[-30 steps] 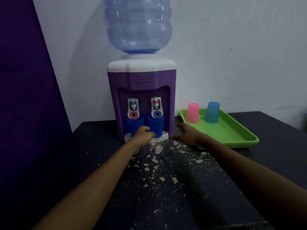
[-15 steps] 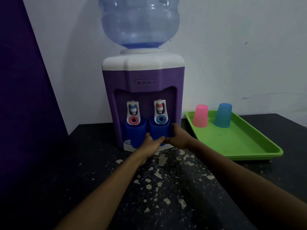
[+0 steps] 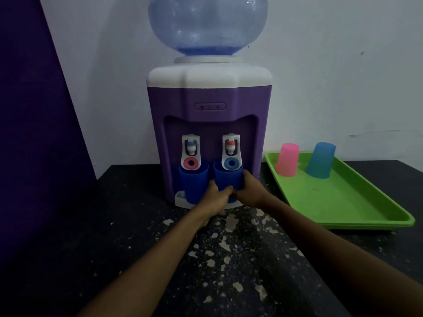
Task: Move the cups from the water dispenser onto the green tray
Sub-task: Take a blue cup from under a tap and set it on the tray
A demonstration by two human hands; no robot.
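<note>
Two dark blue cups stand on the drip ledge of the purple water dispenser (image 3: 209,99). The left cup (image 3: 192,181) sits under the left tap, the right cup (image 3: 226,176) under the right tap. Both hands wrap the right cup: my left hand (image 3: 216,196) holds its lower left side, my right hand (image 3: 248,191) its right side. The green tray (image 3: 348,202) lies to the right on the black table, carrying an upside-down pink cup (image 3: 287,159) and an upside-down light blue cup (image 3: 320,160) at its far end.
A large clear water bottle (image 3: 207,24) tops the dispenser. A purple panel (image 3: 34,133) stands at the left. The black table (image 3: 137,236) has pale chipped patches in front of the dispenser. A white wall is behind.
My view has moved closer to the dispenser. My right hand has come in from near the tray and closed on the right blue cup. My left hand has slid up to the same cup.
</note>
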